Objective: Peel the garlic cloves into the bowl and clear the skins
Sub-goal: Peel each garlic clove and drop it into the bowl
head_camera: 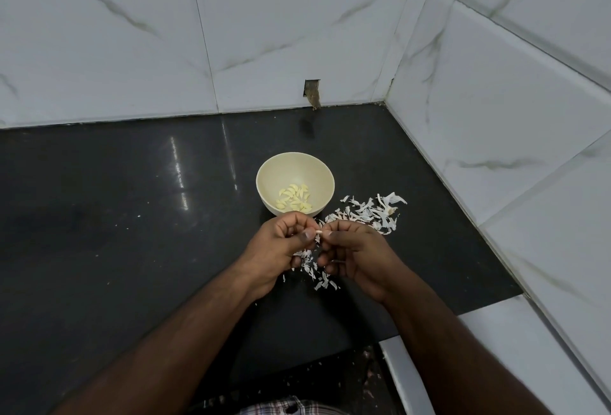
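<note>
Both hands, left [281,246] and right [355,249], pinch garlic clove [318,232] near bowl [295,168]; skins [367,211] litter desk [132,232].

Both bare forearms reached forward and met in the middle. The left hand [281,246] and right hand [355,249] sat close together, fingers curled inward, thumbs and forefingers pinching a small garlic clove [319,232] between them, the tips nearly touching

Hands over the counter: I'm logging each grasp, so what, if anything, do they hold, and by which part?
Both hands pinch one garlic clove: the left hand by its left end, the right hand by its right end, using thumb and fingertips.
</note>
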`<state>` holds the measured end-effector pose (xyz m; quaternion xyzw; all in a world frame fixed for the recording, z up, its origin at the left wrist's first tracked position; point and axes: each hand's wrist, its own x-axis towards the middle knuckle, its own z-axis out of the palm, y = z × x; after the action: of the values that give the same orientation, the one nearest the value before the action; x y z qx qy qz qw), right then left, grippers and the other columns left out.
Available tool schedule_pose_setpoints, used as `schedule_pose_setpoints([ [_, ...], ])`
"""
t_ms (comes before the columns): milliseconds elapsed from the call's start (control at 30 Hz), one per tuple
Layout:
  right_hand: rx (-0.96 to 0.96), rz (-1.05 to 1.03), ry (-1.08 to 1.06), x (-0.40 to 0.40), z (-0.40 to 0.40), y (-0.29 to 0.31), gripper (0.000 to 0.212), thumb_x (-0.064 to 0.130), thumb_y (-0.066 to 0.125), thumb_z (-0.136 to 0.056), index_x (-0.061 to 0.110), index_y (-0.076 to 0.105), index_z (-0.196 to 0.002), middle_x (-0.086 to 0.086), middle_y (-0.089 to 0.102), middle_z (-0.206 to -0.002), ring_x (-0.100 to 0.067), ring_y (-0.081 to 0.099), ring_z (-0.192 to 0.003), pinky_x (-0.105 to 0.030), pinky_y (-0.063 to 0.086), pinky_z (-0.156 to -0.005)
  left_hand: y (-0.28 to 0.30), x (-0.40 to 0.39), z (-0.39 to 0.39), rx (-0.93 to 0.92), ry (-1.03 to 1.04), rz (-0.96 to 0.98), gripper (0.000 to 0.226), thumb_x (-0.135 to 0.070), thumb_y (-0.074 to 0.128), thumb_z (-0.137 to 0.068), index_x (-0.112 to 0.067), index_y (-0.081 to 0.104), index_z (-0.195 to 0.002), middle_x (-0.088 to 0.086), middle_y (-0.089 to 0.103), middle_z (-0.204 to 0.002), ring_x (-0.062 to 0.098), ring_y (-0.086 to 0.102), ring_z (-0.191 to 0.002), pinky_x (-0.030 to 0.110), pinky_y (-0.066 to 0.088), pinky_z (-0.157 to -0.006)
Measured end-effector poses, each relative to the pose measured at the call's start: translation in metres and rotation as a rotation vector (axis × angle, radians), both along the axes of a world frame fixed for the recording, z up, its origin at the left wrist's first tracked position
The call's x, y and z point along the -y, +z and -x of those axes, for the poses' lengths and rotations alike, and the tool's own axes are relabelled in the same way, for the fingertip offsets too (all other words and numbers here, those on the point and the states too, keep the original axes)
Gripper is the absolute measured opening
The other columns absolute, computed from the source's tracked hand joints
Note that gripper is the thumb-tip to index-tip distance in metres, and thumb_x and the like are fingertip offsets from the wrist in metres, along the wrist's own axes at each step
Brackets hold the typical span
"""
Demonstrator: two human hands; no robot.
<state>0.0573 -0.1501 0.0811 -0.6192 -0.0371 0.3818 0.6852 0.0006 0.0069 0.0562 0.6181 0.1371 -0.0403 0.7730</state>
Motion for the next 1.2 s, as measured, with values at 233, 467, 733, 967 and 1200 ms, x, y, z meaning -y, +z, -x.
schedule_pose_setpoints([
  [233, 0.223, 0.177, -0.047, 0.0, -0.002, -0.005, 0.013, 0.01, 0.059, -0.098, 0.005, 0.069, -0.091, -0.01, 0.069, -0.078, -0.016, 0.063, -0.063, -0.025, 0.048, -0.056, -0.001, 0.002, -0.002, 0.008, 0.061, -0.225, 0.011, -0.006, 0.063, -0.096, -0.013, 0.071, -0.092, -0.002, 0.063, -0.073, 0.001, 0.057, -0.062, 0.014, 0.043, -0.055],
  [467, 0.452, 0.271, -0.037, 0.002, 0.0, -0.006, 0.01, 0.009, 0.065, -0.095, 0.003, 0.067, -0.087, -0.003, 0.067, -0.063, -0.008, 0.061, -0.055, -0.02, 0.047, -0.053, -0.002, 0.0, -0.002, 0.006, 0.056, -0.251, 0.002, -0.012, 0.07, -0.093, -0.013, 0.073, -0.093, 0.001, 0.061, -0.075, 0.004, 0.056, -0.066, 0.012, 0.043, -0.055],
  [733, 0.322, 0.248, -0.048, -0.001, 0.005, -0.011, 0.013, 0.008, 0.062, -0.095, 0.007, 0.065, -0.083, -0.007, 0.064, -0.066, -0.019, 0.061, -0.059, -0.028, 0.045, -0.056, -0.005, -0.002, 0.0, 0.081, 0.065, -0.375, 0.013, -0.01, 0.075, -0.088, -0.023, 0.076, -0.083, -0.002, 0.07, -0.078, 0.008, 0.06, -0.073, 0.029, 0.052, -0.072],
  [967, 0.088, 0.183, -0.051, -0.001, 0.008, -0.013, 0.016, 0.005, 0.058, -0.096, 0.01, 0.064, -0.081, -0.006, 0.063, -0.069, -0.019, 0.061, -0.057, -0.025, 0.044, -0.053, -0.014, -0.003, 0.0, 0.12, 0.025, -0.587, 0.018, -0.015, 0.073, -0.088, -0.033, 0.073, -0.083, -0.013, 0.07, -0.079, 0.014, 0.065, -0.08, 0.038, 0.053, -0.077],
  [1200, 0.794, 0.512, -0.054, -0.003, 0.011, -0.023, 0.013, 0.02, 0.064, -0.093, 0.022, 0.063, -0.079, 0.005, 0.066, -0.075, -0.013, 0.065, -0.071, -0.03, 0.05, -0.065, -0.006, -0.003, -0.001, -0.048, 0.03, -0.48, 0.012, -0.026, 0.071, -0.09, -0.021, 0.072, -0.079, 0.01, 0.071, -0.083, 0.013, 0.059, -0.071, 0.039, 0.052, -0.072],
])
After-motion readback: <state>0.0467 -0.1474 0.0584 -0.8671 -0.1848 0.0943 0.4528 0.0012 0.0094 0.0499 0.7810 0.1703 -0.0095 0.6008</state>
